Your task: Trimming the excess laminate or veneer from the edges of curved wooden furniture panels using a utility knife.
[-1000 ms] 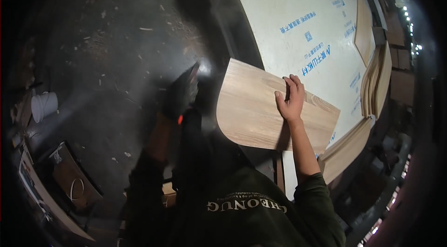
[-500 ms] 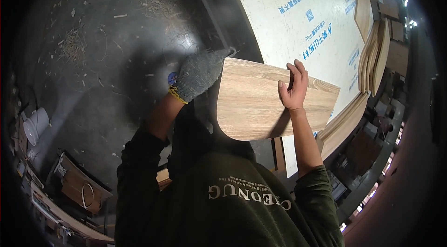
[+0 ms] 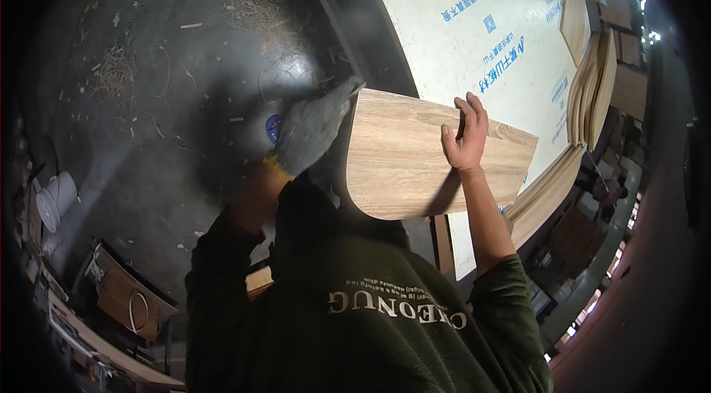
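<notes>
A wood-grain board (image 3: 407, 160) with a rounded near left corner lies partly over the white sheet. My right hand (image 3: 468, 134), bare, rests on its top near the far edge, thumb apart and fingers stretched out, slightly bent. My left hand (image 3: 311, 126) wears a grey knit glove with a yellow cuff and is at the board's left end. Its fingers are drawn together towards the far left corner, smeared by motion; whatever they hold is hidden. Beside the glove shows a round blue thing (image 3: 273, 128), its kind unclear.
The white sheet (image 3: 437, 45) with blue print spreads beyond the board. Several curved wooden panels (image 3: 592, 89) stand stacked at its right. Shavings (image 3: 115, 78) litter the dark floor at left, near a white bucket (image 3: 57, 200). A person (image 3: 607, 189) is far right.
My left hand has shifted slightly along the board's left end and now blurs, its wrist turned. The board and my right hand have barely moved.
</notes>
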Tool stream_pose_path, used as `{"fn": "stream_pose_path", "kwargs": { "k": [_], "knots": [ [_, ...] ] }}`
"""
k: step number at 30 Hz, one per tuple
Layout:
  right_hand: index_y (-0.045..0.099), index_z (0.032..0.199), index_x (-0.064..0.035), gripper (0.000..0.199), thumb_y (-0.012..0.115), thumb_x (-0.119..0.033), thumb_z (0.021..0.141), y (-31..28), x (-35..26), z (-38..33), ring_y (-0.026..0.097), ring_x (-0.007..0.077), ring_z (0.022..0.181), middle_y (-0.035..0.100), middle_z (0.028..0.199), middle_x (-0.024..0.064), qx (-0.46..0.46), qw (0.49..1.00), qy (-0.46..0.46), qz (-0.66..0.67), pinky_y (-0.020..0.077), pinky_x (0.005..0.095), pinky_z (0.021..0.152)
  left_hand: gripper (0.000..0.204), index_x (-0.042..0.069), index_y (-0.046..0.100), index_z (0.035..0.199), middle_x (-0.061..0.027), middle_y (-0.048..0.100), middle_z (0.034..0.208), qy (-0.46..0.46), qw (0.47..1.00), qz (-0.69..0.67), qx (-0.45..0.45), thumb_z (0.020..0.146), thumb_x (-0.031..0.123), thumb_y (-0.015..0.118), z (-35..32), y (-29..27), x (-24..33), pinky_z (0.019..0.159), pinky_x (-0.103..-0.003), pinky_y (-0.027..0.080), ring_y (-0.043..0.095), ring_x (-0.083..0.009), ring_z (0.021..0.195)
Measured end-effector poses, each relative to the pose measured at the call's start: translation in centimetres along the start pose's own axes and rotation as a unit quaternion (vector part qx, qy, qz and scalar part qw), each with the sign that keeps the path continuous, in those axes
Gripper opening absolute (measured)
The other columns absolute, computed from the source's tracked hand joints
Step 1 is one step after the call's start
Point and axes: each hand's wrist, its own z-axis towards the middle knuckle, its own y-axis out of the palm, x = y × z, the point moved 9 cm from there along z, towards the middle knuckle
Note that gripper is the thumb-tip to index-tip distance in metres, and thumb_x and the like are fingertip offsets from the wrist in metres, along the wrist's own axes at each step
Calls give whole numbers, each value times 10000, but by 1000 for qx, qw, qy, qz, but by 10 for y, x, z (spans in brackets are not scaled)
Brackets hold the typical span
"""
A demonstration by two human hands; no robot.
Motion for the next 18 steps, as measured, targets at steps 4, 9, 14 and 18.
{"fn": "stream_pose_path", "kwargs": {
  "k": [4, 9, 14, 18],
  "knots": [
    [567, 1201, -57, 555, 657, -380, 758, -1, 6, -2, 462, 392, 1160, 476, 1305, 215, -4, 1000, 7, -1, 364, 490, 985, 498, 240, 435, 1421, -46, 677, 1035, -35, 980, 153, -126, 931, 184, 503, 28, 12, 4, 584, -316, 505, 614, -178, 663],
    [570, 1198, -58, 550, 657, -378, 759, -1, 0, 2, 463, 384, 1161, 477, 1308, 208, 0, 1000, 3, 5, 366, 486, 986, 523, 234, 414, 1436, -35, 677, 1035, 135, 972, 170, 89, 925, 176, 509, 16, 3, 13, 528, -311, 492, 604, -174, 610],
    [576, 1196, -64, 549, 660, -388, 760, -2, 5, 0, 467, 375, 1157, 476, 1307, 206, 0, 1000, 15, -2, 366, 479, 989, 455, 216, 508, 1348, -35, 663, 870, 111, 978, 174, -13, 899, 145, 520, 31, -14, 39, 576, -331, 503, 617, -181, 653],
    [575, 1200, -69, 556, 659, -399, 761, -2, 3, -1, 467, 375, 1161, 474, 1309, 207, -3, 1000, 7, -18, 364, 478, 991, 407, 203, 571, 1257, -33, 641, 832, 125, 962, 184, -156, 875, 77, 510, -3, -12, 56, 602, -349, 501, 622, -188, 694]
  ]
}}
